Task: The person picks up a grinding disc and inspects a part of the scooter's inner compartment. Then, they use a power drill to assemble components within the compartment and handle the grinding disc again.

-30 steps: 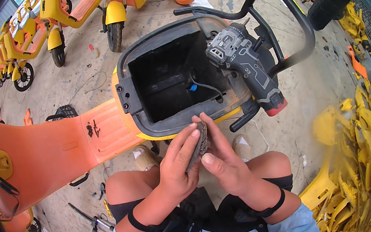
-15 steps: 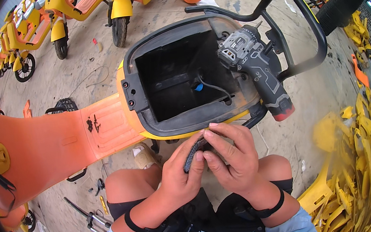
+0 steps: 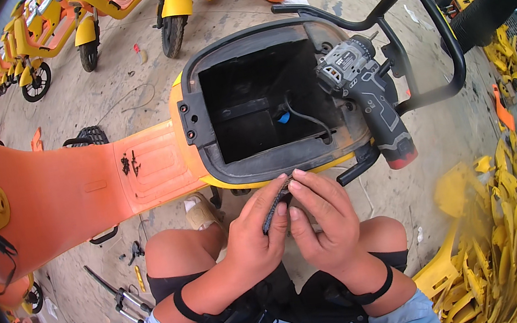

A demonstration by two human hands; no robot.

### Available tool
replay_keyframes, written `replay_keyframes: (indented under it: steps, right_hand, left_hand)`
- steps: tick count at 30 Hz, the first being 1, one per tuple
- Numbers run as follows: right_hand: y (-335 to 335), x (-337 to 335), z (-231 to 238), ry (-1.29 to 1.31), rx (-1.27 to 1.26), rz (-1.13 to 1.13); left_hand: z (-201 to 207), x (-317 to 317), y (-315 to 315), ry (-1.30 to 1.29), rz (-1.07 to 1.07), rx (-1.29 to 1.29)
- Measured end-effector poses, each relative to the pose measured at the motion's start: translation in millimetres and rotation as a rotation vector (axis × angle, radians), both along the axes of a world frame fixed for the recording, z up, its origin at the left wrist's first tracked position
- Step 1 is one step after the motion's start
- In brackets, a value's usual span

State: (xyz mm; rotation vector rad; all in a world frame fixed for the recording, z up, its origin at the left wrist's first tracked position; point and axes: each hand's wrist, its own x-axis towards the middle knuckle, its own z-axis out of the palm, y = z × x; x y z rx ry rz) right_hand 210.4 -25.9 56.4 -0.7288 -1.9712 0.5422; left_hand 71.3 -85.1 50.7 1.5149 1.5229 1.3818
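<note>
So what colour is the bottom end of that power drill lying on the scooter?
Red, on a grey and black power drill; the head view shows it best.

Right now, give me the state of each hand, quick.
Left hand: closed, pinching the small dark part.
Right hand: closed on the same small dark part, fingertips on its upper end.

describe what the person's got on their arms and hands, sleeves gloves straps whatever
Both hands are bare: no gloves or rings show on the left hand or the right hand. Each forearm carries a narrow black band just above the wrist area, the other black band matching it. Light blue sleeves, pushed up the forearms, show at the lower edge. No watch is visible.
</note>
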Motion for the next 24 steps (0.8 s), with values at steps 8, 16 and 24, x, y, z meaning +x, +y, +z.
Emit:
replay_keyframes:
  steps: [8, 16, 24]
  right_hand:
    - [-12, -3, -8, 0.050, -0.049, -0.090]
    - [-4, -1, -7, 0.044, 0.076, -0.114]
    - [2, 6, -7, -0.034, 0.244, -0.134]
  left_hand:
    - [-10, 2, 1, 0.199, 0.054, 0.125]
    - [-13, 1, 3, 0.259, 0.058, 0.184]
    - [-15, -1, 5, 0.273, 0.032, 0.194]
